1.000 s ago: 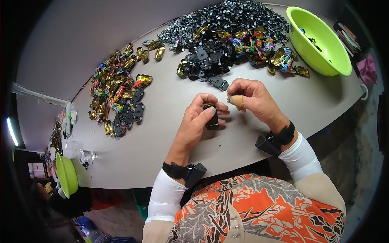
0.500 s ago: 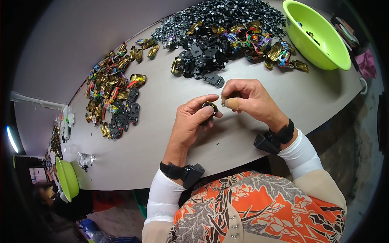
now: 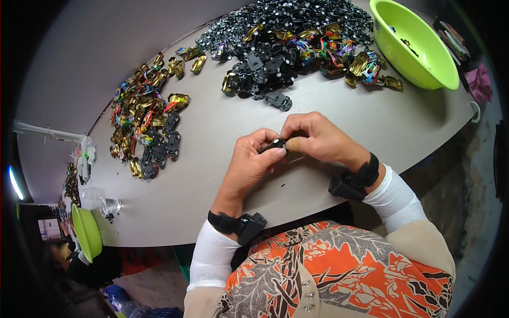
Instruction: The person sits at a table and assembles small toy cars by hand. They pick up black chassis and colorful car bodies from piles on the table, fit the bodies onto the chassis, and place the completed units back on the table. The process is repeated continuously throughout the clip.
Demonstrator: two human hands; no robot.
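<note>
A small dark toy car [image 3: 271,146], partly covered by fingers, is pinched between the thumb and fingers of my left hand [image 3: 248,160]. My right hand [image 3: 321,139] has its thumb and fingertips pressed together against the car's right end; a tan bandage wraps the thumb. What sits in that pinch is too small and too covered to make out. Both hands are just above the table [image 3: 339,114]. Beyond them lies a single black toy-car chassis [image 3: 278,100], at the near edge of a pile of black chassis [image 3: 260,69].
A heap of small wheel parts [image 3: 297,21] lies at the back, beside gold and coloured toy-car bodies [image 3: 328,50]. Another toy-car pile [image 3: 140,114] spreads at left. A green basin [image 3: 432,69] stands back right, another green basin [image 3: 87,233] far left, near a clear cup [image 3: 108,205].
My right hand has moved left and now meets the toy car in my left hand. The car has been tilted; earlier the hands were apart, with a tiny light-coloured bit at my right fingertips.
</note>
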